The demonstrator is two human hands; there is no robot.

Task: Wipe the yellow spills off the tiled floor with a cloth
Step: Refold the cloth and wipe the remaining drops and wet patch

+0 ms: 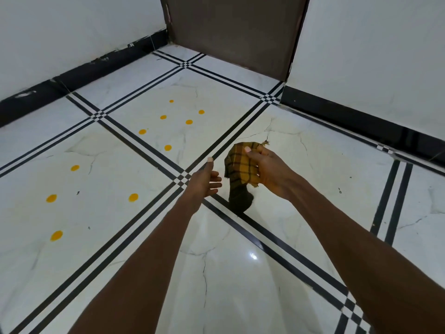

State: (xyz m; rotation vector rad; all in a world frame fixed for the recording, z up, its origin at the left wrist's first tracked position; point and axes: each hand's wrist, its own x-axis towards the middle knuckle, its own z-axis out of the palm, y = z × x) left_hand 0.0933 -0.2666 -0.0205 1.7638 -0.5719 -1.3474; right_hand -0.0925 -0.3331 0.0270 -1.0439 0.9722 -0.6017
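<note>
My right hand grips a yellow cloth with dark checks, which hangs above the floor near a crossing of black tile lines. My left hand is open just left of the cloth, fingers spread, apart from it. Several round yellow spills dot the white marble tiles: one group on the far tile, another on the left tile. Both hands are to the right of all the spills.
White floor tiles carry black double stripes. White walls with a black skirting close the left and right sides. A brown door stands at the far end.
</note>
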